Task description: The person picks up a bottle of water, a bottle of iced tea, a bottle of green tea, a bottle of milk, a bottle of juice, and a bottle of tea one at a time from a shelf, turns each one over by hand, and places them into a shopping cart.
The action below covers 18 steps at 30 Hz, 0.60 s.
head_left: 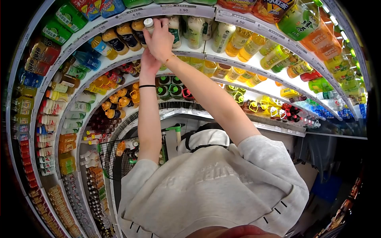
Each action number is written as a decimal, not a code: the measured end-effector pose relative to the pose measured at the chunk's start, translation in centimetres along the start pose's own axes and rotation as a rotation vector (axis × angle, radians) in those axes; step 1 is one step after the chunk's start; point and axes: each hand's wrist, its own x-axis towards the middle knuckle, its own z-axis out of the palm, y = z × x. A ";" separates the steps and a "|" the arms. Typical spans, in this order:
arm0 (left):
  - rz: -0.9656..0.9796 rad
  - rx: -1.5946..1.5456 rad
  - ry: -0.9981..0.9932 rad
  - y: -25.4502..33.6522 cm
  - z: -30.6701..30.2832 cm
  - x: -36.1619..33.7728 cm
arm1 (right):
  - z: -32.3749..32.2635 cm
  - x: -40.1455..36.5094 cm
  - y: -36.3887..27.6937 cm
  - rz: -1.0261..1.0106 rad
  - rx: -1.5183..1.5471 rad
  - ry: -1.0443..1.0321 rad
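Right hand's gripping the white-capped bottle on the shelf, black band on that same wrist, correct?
No: the black band sits on the left wrist, as the head view shows. The right hand does grip the white-capped bottle on the shelf.

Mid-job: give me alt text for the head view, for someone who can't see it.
The right hand grips a white-capped bottle at an upper drinks shelf, with the left hand raised just below it, mostly hidden. Coloured bottles fill the shelves; a wire basket sits lower left.
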 end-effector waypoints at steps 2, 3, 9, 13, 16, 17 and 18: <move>0.011 -0.021 -0.049 -0.1 -0.1 -0.4 | -1.0 -0.5 -0.6 0.020 0.012 -0.038; 0.017 -0.030 -0.074 0.0 -0.3 -0.4 | -1.3 -0.7 -0.7 0.037 0.034 -0.084; 0.029 0.043 -0.049 0.0 1.1 -2.8 | -2.1 -2.1 0.3 -0.312 0.045 0.200; 0.061 0.179 -0.008 -1.3 -1.6 -8.7 | -5.9 -4.1 -2.1 -0.476 0.093 0.260; -0.029 0.042 0.019 -2.6 -4.1 -15.0 | -7.2 -6.9 -3.8 -0.298 0.384 0.033; 0.019 -0.018 0.044 -3.4 -4.8 -16.8 | -8.2 -7.9 -4.4 -0.164 0.476 -0.094; 0.009 -0.121 0.028 -4.1 -5.6 -18.8 | -8.5 -8.6 -4.4 -0.055 0.538 -0.218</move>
